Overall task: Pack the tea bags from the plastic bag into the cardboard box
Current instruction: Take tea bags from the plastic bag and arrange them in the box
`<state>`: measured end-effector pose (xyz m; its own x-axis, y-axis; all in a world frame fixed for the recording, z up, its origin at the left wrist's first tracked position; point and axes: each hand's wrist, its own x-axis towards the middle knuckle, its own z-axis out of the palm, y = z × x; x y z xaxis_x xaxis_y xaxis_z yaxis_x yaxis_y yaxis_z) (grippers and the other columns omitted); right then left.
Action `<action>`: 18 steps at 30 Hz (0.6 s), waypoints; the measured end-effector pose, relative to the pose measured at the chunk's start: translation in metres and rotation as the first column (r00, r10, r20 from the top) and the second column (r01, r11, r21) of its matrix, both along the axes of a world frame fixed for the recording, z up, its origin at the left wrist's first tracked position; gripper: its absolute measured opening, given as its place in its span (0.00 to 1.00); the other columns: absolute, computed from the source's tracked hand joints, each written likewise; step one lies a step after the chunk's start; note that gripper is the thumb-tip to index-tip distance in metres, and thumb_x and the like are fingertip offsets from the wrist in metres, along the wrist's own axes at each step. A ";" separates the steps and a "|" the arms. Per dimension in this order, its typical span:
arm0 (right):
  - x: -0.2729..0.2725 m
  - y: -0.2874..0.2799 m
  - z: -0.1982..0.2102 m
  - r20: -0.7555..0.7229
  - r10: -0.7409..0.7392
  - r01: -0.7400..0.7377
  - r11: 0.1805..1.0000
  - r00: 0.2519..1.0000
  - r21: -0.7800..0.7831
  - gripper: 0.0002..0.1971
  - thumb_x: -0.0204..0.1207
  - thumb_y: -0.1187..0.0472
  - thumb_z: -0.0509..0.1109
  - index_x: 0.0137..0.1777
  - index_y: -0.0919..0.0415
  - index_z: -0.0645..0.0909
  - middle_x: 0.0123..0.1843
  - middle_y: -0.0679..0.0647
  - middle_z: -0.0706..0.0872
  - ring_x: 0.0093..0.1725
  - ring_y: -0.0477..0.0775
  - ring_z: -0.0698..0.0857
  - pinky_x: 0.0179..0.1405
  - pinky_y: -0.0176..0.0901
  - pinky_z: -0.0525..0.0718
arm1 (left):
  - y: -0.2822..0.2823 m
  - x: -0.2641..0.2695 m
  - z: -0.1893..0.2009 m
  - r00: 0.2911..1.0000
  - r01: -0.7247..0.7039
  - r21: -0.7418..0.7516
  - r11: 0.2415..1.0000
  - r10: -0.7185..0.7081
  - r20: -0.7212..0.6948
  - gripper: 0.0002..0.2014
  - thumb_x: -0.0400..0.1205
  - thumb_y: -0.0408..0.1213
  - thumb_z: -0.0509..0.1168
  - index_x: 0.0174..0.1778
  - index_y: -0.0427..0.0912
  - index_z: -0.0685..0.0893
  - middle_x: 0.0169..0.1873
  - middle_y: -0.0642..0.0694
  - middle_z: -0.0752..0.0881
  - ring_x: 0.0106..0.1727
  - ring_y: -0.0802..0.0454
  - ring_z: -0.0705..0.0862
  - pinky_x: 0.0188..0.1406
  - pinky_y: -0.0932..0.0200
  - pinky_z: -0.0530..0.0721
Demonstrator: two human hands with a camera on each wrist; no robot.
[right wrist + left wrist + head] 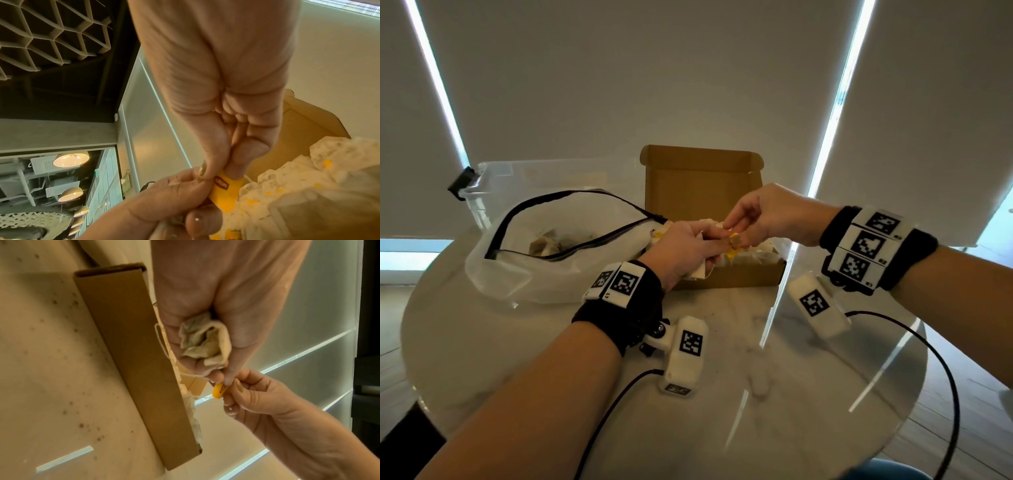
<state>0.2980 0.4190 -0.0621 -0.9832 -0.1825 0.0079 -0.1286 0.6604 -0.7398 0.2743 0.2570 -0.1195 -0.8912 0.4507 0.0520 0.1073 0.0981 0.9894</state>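
Observation:
An open cardboard box (743, 277) sits mid-table with several white tea bags (763, 255) and yellow tags inside. My left hand (685, 250) hovers over the box's front left corner and grips a crumpled tea bag (202, 344) in its curled fingers. Its string runs to a yellow tag (219, 390). My right hand (756, 219) meets the left over the box and pinches that yellow tag (225, 193) between thumb and forefinger. The plastic bag (517, 253), black-rimmed and open, lies left of the box with a few tea bags (551, 245) inside.
A clear plastic bin (493, 192) stands behind the plastic bag. The round marble table (756, 359) carries dark tea crumbs near the box. Black cables (928, 349) run from the wrist cameras across the front of the table.

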 end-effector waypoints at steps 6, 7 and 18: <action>0.002 0.005 0.000 0.011 -0.050 0.049 0.998 0.999 0.032 0.10 0.68 0.80 0.72 0.44 0.66 0.83 0.37 0.55 0.87 0.31 0.44 0.88 0.34 0.34 0.87 | 0.007 0.005 -0.001 0.999 0.032 -0.010 0.999 -0.032 0.004 0.07 0.79 0.34 0.69 0.52 0.41 0.84 0.31 0.45 0.85 0.25 0.59 0.79 0.27 0.67 0.79; 0.001 0.007 -0.001 0.003 -0.074 0.073 0.996 0.997 0.042 0.10 0.68 0.80 0.72 0.44 0.66 0.83 0.38 0.56 0.86 0.31 0.45 0.88 0.33 0.34 0.88 | 0.008 0.005 -0.002 1.000 0.028 -0.009 1.000 -0.028 -0.003 0.10 0.79 0.36 0.69 0.55 0.42 0.82 0.33 0.44 0.86 0.27 0.58 0.80 0.29 0.66 0.79; -0.021 0.027 -0.034 -0.161 -0.144 0.214 0.732 0.976 0.647 0.05 0.69 0.70 0.75 0.45 0.64 0.87 0.40 0.50 0.83 0.36 0.45 0.79 0.30 0.29 0.75 | 0.002 0.003 0.006 0.986 -0.038 0.259 0.965 -0.006 0.165 0.15 0.88 0.45 0.51 0.55 0.40 0.79 0.30 0.47 0.77 0.31 0.55 0.80 0.26 0.63 0.82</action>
<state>0.2774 0.4457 -0.0963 -0.9989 0.0026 0.0460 -0.0022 0.9946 -0.1033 0.2771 0.2591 -0.1132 -0.9043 0.4265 0.0195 -0.0565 -0.1649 0.9847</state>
